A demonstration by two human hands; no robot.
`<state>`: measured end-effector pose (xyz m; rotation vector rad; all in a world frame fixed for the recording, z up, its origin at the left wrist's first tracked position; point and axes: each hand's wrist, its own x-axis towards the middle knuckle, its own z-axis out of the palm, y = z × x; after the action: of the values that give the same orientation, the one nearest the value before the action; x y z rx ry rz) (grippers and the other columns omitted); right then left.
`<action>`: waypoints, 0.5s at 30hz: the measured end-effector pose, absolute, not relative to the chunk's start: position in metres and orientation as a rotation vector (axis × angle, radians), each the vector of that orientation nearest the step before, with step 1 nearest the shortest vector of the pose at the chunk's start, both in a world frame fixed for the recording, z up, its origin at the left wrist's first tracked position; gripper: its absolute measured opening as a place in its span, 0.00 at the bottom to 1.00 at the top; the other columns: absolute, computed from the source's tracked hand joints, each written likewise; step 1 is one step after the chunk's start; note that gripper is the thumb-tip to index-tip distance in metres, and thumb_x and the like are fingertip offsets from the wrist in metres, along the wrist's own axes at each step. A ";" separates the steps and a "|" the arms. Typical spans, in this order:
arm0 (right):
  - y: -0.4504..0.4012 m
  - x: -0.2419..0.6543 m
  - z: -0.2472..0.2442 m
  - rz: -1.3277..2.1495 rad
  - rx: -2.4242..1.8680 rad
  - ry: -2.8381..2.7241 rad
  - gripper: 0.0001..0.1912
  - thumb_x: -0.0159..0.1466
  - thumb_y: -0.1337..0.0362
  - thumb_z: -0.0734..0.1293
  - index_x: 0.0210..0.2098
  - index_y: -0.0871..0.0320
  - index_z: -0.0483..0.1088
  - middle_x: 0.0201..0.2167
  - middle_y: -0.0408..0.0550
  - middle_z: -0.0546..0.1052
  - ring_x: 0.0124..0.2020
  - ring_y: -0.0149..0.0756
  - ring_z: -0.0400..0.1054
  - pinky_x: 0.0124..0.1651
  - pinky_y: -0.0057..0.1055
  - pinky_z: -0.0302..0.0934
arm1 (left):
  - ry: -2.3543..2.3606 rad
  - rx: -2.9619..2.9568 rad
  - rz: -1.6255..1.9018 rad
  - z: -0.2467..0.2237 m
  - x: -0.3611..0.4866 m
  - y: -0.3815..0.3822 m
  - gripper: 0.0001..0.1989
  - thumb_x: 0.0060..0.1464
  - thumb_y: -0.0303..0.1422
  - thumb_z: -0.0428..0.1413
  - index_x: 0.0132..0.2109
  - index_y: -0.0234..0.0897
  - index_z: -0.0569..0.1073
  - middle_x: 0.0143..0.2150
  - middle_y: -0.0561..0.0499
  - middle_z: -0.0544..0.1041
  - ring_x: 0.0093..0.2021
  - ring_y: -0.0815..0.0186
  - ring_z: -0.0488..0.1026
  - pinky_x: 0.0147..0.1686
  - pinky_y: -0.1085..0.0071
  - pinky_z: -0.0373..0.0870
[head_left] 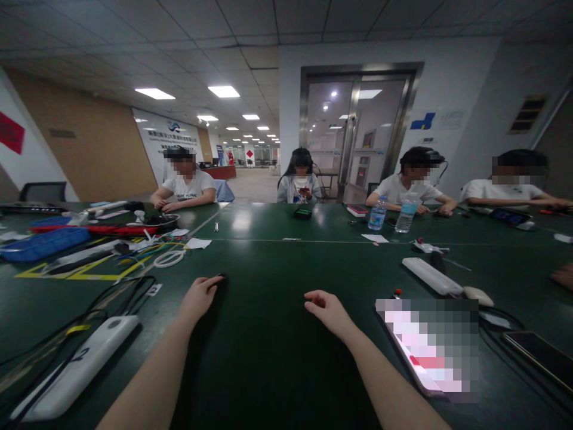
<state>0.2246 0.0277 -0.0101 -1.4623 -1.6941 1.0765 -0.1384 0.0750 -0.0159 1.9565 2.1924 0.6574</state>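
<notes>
Green tabletop [264, 358] runs beneath both hands: right hand [326, 310] empty, thumb and fingers apart; left hand [202, 297] at a small dark object [221, 275], grip unclear; a stray nudge could send it skidding toward the bottles [377, 214]

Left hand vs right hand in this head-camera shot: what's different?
Contact: the left hand has its fingertips at a small dark object; the right hand shows nothing at its fingertips.
Pose: the left hand's extended fingers lie close together; the right hand's thumb and index finger stand apart, with a gap between.
Shared: both are bare and over the dark green tabletop.
</notes>
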 end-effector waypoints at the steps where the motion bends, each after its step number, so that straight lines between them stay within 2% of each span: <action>1: 0.029 0.227 -0.011 1.039 -1.491 -1.670 0.15 0.59 0.60 0.64 0.45 0.56 0.71 0.38 0.46 0.73 0.40 0.36 0.68 0.44 0.33 0.62 | 2.327 1.843 0.697 -0.018 -0.150 0.077 0.20 0.57 0.32 0.46 0.54 0.40 0.72 0.47 0.43 0.70 0.49 0.60 0.68 0.53 0.64 0.63; 4: 0.033 0.236 -0.013 0.925 -1.580 -1.567 0.13 0.59 0.63 0.63 0.43 0.56 0.71 0.40 0.46 0.74 0.42 0.36 0.68 0.44 0.32 0.62 | 2.637 1.467 0.824 -0.023 -0.168 0.077 0.20 0.56 0.34 0.46 0.53 0.41 0.72 0.45 0.41 0.71 0.47 0.54 0.70 0.46 0.61 0.68; 7: 0.038 0.244 -0.014 0.832 -1.658 -1.444 0.13 0.60 0.63 0.61 0.43 0.58 0.71 0.39 0.48 0.75 0.41 0.37 0.69 0.43 0.33 0.63 | 2.739 1.256 0.913 -0.025 -0.168 0.076 0.20 0.56 0.36 0.46 0.53 0.42 0.72 0.47 0.40 0.70 0.46 0.53 0.71 0.43 0.60 0.69; 15: 0.038 0.246 -0.014 0.823 -1.698 -1.429 0.13 0.58 0.65 0.62 0.42 0.56 0.71 0.41 0.47 0.75 0.44 0.38 0.69 0.46 0.33 0.63 | 2.711 1.241 0.962 -0.023 -0.163 0.075 0.21 0.55 0.35 0.45 0.53 0.40 0.72 0.48 0.39 0.68 0.48 0.50 0.69 0.47 0.58 0.66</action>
<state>0.2458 0.0381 -0.0143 -1.6983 -1.4293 0.8231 -0.1626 0.0749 -0.0233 1.2408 2.7110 0.9623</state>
